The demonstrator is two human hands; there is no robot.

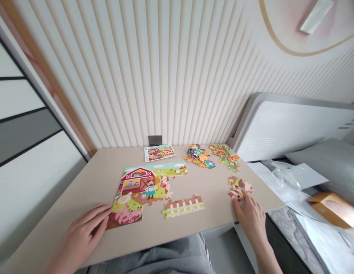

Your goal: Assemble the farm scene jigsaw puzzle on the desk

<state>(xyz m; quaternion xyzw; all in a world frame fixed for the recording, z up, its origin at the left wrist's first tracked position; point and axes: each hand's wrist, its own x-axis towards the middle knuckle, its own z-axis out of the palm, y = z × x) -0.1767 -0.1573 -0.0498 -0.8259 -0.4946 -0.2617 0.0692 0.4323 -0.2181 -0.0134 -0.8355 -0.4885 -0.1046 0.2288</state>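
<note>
Jigsaw pieces (240, 188) lay loose on the bench (213, 217), right fingers (236, 205) touching them, grasp undeterminable; left fingers (101, 217) lay released against the assembled farm scene (139, 190); fence section (183, 207) sat unjoined.

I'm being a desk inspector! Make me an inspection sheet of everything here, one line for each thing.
Surface: beige tabletop, with jigsaw pieces lying flat on it.
Job's things: part-built farm jigsaw with a red barn; fence section; two heaps of loose pieces; farm picture card.
Clutter: papers and orange box, off the table to the right.
Grippers: left hand, fingers at the jigsaw's lower edge; right hand, fingers touching a small clump of pieces.
Cables: nothing seen.
Surroundings: ribbed wall panel, wall socket, white headboard, grey pillow.
</note>
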